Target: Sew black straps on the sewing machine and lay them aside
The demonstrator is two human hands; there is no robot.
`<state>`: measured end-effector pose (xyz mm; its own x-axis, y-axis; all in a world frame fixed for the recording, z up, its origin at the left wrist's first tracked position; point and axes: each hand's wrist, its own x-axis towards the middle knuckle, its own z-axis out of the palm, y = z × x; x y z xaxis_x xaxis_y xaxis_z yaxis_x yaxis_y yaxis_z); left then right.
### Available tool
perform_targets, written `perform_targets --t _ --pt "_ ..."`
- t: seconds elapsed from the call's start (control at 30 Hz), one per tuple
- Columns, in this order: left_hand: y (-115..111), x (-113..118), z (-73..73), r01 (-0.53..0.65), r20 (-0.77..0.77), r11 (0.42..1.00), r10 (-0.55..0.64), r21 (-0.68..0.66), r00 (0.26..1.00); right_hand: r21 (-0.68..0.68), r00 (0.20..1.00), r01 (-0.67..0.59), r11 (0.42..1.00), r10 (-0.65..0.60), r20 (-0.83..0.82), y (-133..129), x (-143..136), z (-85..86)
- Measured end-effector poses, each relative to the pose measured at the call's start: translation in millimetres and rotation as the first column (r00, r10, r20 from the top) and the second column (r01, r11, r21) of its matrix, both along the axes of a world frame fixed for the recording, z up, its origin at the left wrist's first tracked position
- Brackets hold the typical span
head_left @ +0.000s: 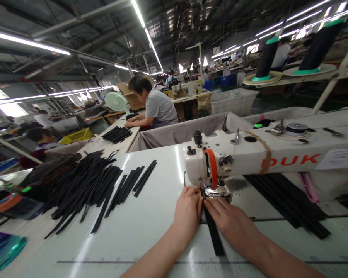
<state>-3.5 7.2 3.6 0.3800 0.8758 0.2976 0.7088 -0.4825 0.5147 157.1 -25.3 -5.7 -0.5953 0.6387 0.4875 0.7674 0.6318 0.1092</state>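
This is a garment or leather-goods sewing factory floor. A white industrial sewing machine point(266, 154) stands on a long white work table point(150, 216), with black thread cones point(266, 58) on a stand above it. A heap of cut black strips point(84, 185) lies on the table. Further benches run in rows under long fluorescent ceiling lights point(145, 27), with another sewing machine point(188, 88), a seated worker in a grey shirt point(159, 108), cardboard boxes point(130, 96) and fabric-lined bins point(179, 131).

Long black strap point(214, 235) flat on white table, far end under sewing machine foot.
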Motion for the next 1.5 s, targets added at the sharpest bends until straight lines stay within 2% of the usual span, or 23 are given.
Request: perform_targets --t 0.27,0.43,0.67,0.83,1.2,1.5 --pt "-1.8 -3.8 -1.7 0.017 0.039 1.000 -0.017 0.005 0.999 -0.124 0.986 -0.117 0.985 0.101 -0.131 4.4 14.9 -0.7" --pt "-1.3 -3.7 -3.3 0.013 0.043 1.000 -0.014 0.015 0.999 -0.300 0.953 -0.229 0.926 0.151 -0.263 1.1 19.8 7.8" --pt "-2.4 -4.4 -3.1 0.025 0.036 0.999 -0.026 0.027 0.999 -0.292 0.899 -0.334 0.896 0.210 -0.383 -0.8 22.6 12.1" --pt "-2.5 -3.7 -2.1 0.025 0.030 0.999 -0.026 0.033 0.999 -0.251 0.906 -0.299 0.921 0.192 -0.377 4.2 21.6 10.0" --pt "-3.0 -1.4 1.6 0.030 -0.021 1.000 -0.030 0.000 0.999 -0.140 0.975 -0.173 0.975 0.150 -0.163 19.6 23.0 3.4" --pt "-4.2 0.7 0.7 0.013 -0.040 1.000 -0.013 -0.019 0.999 -0.110 0.976 -0.154 0.982 0.134 -0.169 17.3 21.9 -0.7"
